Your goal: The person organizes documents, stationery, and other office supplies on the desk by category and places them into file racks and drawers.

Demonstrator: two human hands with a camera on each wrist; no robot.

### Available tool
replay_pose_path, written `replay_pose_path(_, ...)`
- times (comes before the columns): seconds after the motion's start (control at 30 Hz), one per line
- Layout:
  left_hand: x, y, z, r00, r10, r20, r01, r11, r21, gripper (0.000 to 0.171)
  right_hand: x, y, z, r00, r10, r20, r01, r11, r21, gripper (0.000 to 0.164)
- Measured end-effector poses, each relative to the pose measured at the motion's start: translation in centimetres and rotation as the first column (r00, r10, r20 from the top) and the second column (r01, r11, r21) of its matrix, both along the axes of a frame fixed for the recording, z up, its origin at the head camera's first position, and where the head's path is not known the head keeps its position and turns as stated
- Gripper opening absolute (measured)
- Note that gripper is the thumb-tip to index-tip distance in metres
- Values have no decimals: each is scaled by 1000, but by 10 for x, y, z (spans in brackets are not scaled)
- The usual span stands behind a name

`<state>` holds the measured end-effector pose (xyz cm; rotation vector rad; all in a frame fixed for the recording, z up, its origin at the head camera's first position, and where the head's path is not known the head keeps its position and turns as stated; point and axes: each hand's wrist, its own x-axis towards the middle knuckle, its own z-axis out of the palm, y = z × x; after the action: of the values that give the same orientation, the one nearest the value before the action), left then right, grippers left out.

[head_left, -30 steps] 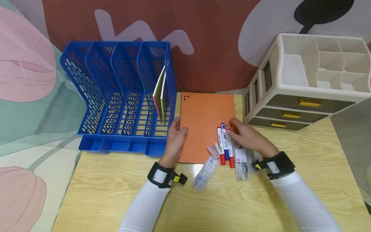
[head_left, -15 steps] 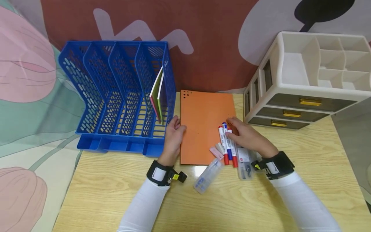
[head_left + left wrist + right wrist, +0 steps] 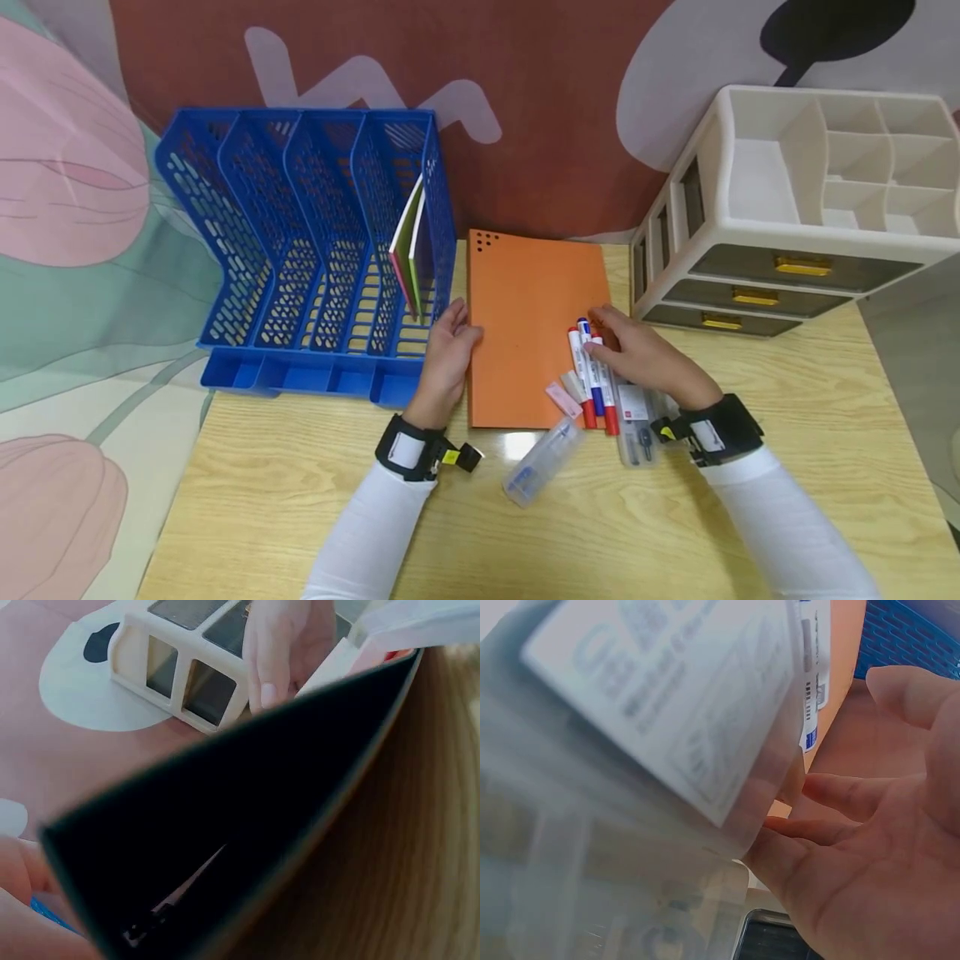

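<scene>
An orange file folder [image 3: 536,292] lies on the table. In the left wrist view its dark inside [image 3: 247,795] gapes like a wedge, with a metal clip [image 3: 172,900] in it. My left hand [image 3: 445,354] is beside its left edge, fingers loosely bent, thumb tip at the edge. My right hand [image 3: 645,354] is at the right edge, thumb over the markers [image 3: 592,375] in the head view. Seen from the right wrist, the fingers reach to the folder's edge and the thumb stands apart. A pink eraser [image 3: 564,400] and a pale eraser [image 3: 573,385] lie beside the markers.
A clear pen case [image 3: 542,462] and a clear case with a compass [image 3: 636,446] lie by the folder's near edge. A blue file rack [image 3: 322,350] holding two thin books [image 3: 411,250] stands left. At right is a white drawer organizer [image 3: 780,233].
The folder's left side has moved slightly to the right and looks raised. Markers, erasers and pen case have shifted a little to the right with it. Both hands stay nearly in place.
</scene>
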<state>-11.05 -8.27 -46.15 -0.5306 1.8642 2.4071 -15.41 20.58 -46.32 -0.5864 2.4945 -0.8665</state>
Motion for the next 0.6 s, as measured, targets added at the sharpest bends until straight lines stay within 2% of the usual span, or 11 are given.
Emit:
replay_pose_path(0.2, -3, 2, 2, 998, -52, -33, 55, 994, 94, 71, 0, 0, -2, 1000, -10, 12, 10, 1000, -16, 71)
replay_pose_path(0.33, -5, 4, 3, 996, -84, -23, 86, 985, 150, 68, 1, -1, -1, 1000, -12, 12, 13, 1000, -22, 72)
replay_pose_path(0.47, -7, 4, 2, 995, -90, 40, 82, 981, 177, 59, 2, -1, 0, 1000, -7, -1, 7, 1000, -26, 72)
replay_pose_path(0.6, -9, 4, 0, 985, -131, 115, 102, 968, 229, 50, 2, -1, -1, 1000, -9, 6, 9, 1000, -21, 73)
